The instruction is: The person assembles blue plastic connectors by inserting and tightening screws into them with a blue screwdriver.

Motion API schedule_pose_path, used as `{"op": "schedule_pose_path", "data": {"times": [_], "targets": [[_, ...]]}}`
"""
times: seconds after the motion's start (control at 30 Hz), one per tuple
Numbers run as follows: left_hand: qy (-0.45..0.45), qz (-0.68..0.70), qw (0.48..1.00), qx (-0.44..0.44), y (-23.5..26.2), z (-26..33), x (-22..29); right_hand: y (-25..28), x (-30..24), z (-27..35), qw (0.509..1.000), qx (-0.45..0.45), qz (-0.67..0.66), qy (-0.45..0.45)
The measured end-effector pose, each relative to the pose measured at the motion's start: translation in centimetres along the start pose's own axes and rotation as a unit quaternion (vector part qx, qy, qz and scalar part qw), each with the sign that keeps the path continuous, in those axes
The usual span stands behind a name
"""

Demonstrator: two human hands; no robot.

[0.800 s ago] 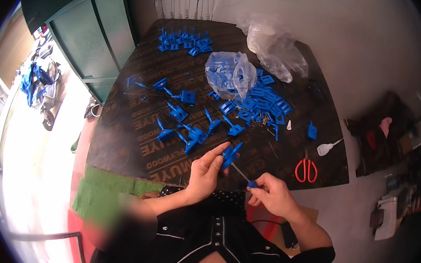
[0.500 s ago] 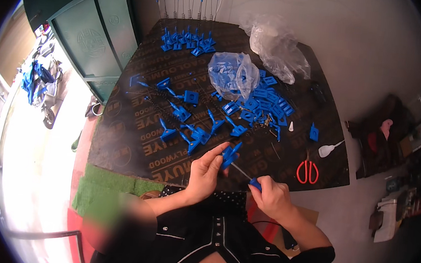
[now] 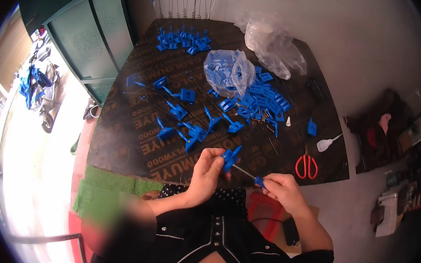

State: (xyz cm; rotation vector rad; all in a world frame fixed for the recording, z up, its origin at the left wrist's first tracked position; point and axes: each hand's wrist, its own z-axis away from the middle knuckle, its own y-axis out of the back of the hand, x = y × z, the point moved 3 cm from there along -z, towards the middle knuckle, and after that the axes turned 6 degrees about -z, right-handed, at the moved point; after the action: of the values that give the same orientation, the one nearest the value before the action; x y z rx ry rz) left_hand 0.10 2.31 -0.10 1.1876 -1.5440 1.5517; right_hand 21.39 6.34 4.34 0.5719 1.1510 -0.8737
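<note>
Between the thumb and fingers of my left hand [image 3: 206, 173] is a blue plastic part [image 3: 229, 159], held over the near edge of the dark table. My right hand [image 3: 285, 191] is closed around the blue handle of a screwdriver [image 3: 259, 181]. Its metal shaft slants up to the left and meets the blue part; the tip is hidden there. Just beyond my hands lie several blue assembled pieces [image 3: 188, 140] with angled arms. Farther right is a heap of flat blue plastic parts [image 3: 270, 99], with small screws [image 3: 261, 117] along its near side.
A clear bag of blue parts [image 3: 227, 73] rests against the heap, with a crumpled clear bag [image 3: 271, 45] behind. Red-handled scissors [image 3: 306, 167] and a white scoop-like piece [image 3: 327, 143] lie at right. Blue bases with upright springs and rods [image 3: 183, 40] stand at the back. A green door [image 3: 89, 38] borders the left.
My right hand has shifted slightly right and its fingers have changed position on the screwdriver handle, showing more of it. The blue part stays in my left hand. The view has moved slightly.
</note>
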Motion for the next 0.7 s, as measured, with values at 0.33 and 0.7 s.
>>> {"op": "schedule_pose_path", "data": {"times": [0.33,0.7], "targets": [[0.069,-0.101,0.992,0.016,0.0,0.6,1.5,1.2,0.2,0.0,0.998,-0.004,-0.033,-0.058],[0.035,-0.054,0.998,0.028,0.5,1.7,1.5,0.7,-0.6,0.2,0.994,0.005,0.103,0.048]]}}
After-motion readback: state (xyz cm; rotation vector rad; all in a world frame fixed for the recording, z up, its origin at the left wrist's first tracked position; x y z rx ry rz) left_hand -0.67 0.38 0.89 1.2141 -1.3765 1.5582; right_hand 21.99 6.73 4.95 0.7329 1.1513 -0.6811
